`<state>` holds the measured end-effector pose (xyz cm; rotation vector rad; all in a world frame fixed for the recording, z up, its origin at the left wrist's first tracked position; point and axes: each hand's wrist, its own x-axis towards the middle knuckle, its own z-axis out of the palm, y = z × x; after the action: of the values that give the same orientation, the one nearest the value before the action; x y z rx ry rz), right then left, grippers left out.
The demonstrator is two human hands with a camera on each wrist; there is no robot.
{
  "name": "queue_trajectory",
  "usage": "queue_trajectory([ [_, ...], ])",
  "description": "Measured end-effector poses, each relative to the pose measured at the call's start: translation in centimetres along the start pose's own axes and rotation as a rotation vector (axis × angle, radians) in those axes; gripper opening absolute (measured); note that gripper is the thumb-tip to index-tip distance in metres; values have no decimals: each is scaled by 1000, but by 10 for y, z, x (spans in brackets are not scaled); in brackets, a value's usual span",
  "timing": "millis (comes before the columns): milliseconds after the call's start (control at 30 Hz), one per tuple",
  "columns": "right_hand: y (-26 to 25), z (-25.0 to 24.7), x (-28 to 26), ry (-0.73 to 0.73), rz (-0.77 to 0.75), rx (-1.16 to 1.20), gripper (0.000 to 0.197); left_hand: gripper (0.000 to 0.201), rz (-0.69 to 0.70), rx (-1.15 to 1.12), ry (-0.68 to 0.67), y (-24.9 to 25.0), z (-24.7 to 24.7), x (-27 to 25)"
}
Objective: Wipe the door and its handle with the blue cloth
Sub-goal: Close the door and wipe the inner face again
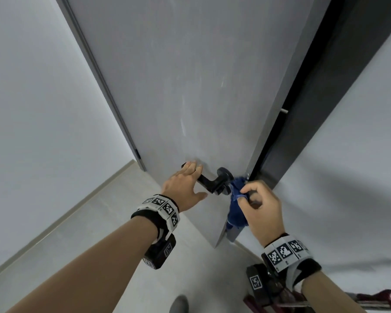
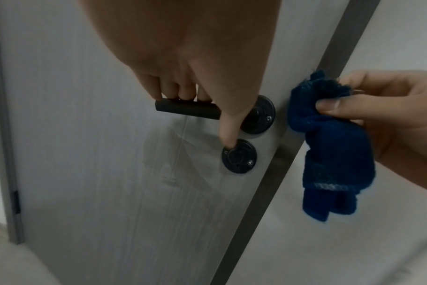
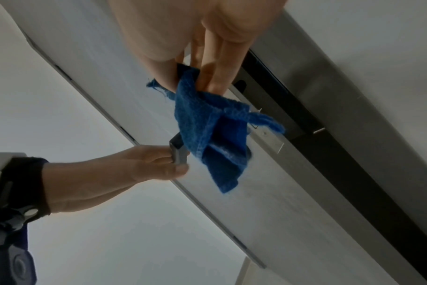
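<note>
**Cloth poised beside the handle**

The right hand (image 1: pixel 261 207) pinches the bunched blue terry cloth (image 1: pixel 236 201). Just to its left lies the black lever handle (image 2: pixel 187 110), long axis level, gripped by the left hand (image 1: pixel 184 184) on the grey door (image 1: pixel 190 86).

One grey door (image 1: pixel 190 86) is showing, and every other count is sitting around it. One black lever handle (image 2: pixel 188 110) and two round black plates (image 2: pixel 239 156) are sitting on the door. One blue cloth (image 2: pixel 329 146) is hanging at the door's edge. Two hands are working at the door: left hand (image 1: pixel 183 184), right hand (image 1: pixel 262 206).
</note>
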<state>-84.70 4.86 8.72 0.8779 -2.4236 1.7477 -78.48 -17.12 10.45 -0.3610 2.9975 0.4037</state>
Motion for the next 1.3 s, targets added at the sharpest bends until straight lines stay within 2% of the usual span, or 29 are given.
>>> queue_trajectory([
  [133, 6, 2, 23, 41, 23, -96, 23, 91, 109, 52, -3, 4, 0, 34],
  [267, 12, 9, 49, 121, 39, -178, 27, 92, 191, 67, -35, 5, 1, 67],
  [400, 15, 11, 67, 175, 68, -208, 27, 74, 273, 83, 3, 7, -2, 95],
  [533, 21, 4, 70, 210, 55, -263, 28, 42, 327, 315, 74, 17, -19, 127],
  [767, 24, -13, 65, 292, 121, -306, 39, 28, 405, 447, -26, 18, -28, 143],
  [967, 5, -13, 70, 340, 20, -329, 38, 30, 362, 305, -99, 17, -40, 142],
  [1000, -2, -11, 72, 353, 21, -319, 37, 34, 373, 257, -124, 12, -43, 141],
  [1100, -24, -4, 84, 366, 13, -300, 39, 66, 411, 108, -167, -10, -57, 125],
  [1200, -47, -2, 99, 388, -62, -359, 43, 74, 379, -69, -70, -34, -83, 114],
  [1300, -68, -5, 123, 422, -166, -353, 41, 75, 333, -173, 93, -51, -122, 110],
])
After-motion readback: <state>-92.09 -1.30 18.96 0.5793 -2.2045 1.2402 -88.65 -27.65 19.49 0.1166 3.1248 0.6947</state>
